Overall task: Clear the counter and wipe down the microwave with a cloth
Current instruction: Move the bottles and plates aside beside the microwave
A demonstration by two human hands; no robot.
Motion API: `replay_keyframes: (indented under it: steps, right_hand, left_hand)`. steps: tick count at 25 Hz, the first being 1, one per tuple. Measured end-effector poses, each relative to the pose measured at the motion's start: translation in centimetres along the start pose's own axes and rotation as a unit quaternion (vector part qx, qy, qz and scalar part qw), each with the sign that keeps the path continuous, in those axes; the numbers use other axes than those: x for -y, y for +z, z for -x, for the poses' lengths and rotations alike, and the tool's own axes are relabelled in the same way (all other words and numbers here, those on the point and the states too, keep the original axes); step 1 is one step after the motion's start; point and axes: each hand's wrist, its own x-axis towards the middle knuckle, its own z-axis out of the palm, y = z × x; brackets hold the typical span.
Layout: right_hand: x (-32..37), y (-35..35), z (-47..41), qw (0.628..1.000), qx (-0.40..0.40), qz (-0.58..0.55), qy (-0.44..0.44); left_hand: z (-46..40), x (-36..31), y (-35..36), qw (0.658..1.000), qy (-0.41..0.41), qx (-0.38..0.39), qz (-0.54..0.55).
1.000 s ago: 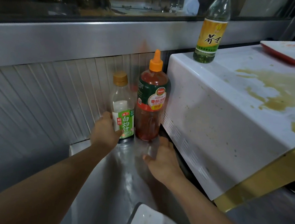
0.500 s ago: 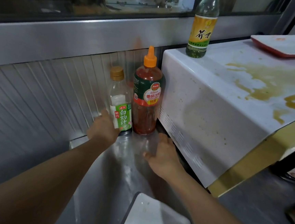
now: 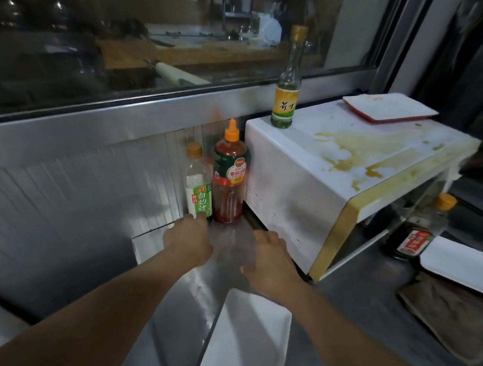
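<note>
Both hands are being held low over the steel counter (image 3: 224, 298), near its back edge, in the gap to the left of the white microwave (image 3: 306, 194). The left hand (image 3: 188, 244) is being seen from behind, its fingers curled loosely forward with the tips just at the foot of the clear bottle with the green label (image 3: 199, 189); whether the bottle is actually being touched cannot be told, and nothing is being gripped. The right hand (image 3: 271, 262) is being kept relaxed and spread, palm down, empty, just beside the lower left wall of the microwave. The clear bottle and the red sauce bottle with the orange cap (image 3: 229, 179) are being kept upright side by side against the ribbed back wall, the red one just beside the microwave. On the stained microwave top, a tall bottle with a yellow label (image 3: 285, 105) is standing at the back left corner and a red-rimmed white tray (image 3: 387, 108) is lying at the back right. A white tray (image 3: 246, 344) is lying at the counter's near edge, between the forearms.
</note>
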Motion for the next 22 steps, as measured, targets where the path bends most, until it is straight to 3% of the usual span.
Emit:
replay_keyframes:
  steps: [4, 12, 22]
  right_hand:
    - [-0.2, -2.1, 3.4, 1.000, -0.012, 0.024, 0.014]
    - [-3.6, -6.1, 10.2, 0.991, -0.078, -0.031, 0.108]
    - [-12.7, -12.0, 14.5, 0.967, -0.161, -0.051, 0.193]
  left_hand:
    - [3.2, -2.0, -0.9, 0.998, 0.060, -0.003, 0.003]
    - [7.6, -8.0, -2.0, 0.986, 0.165, 0.023, 0.028]
    - [10.1, -17.8, -1.8, 0.959, 0.273, 0.040, 0.066]
